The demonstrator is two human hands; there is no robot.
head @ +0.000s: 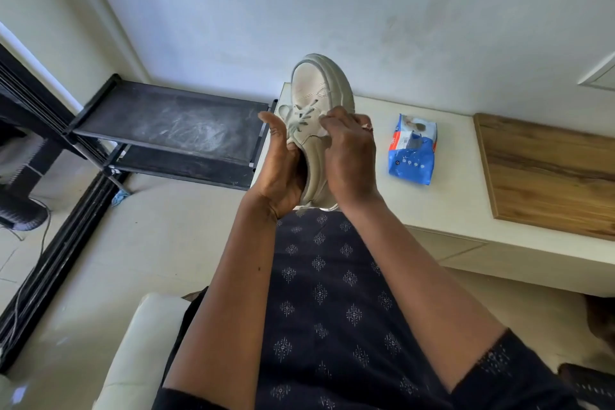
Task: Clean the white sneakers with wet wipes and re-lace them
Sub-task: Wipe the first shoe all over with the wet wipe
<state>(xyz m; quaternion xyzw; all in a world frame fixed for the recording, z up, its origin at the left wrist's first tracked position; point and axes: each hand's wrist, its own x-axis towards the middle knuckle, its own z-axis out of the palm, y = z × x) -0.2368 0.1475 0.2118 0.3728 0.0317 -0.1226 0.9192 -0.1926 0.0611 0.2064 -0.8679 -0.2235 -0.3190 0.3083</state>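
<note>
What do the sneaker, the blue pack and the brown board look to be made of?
The sneaker: smooth matte off-white upper with stitched seams, probably leather or an imitation; thick rubbery-looking sole. The wet-wipe pack: thin glossy plastic film, crinkled and printed. The board: wood or wood-look laminate, showing brown grain streaks.

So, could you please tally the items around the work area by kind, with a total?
sneaker: 1
pack of wipes: 1
shoe rack: 1
wooden board: 1
Total: 4
</note>
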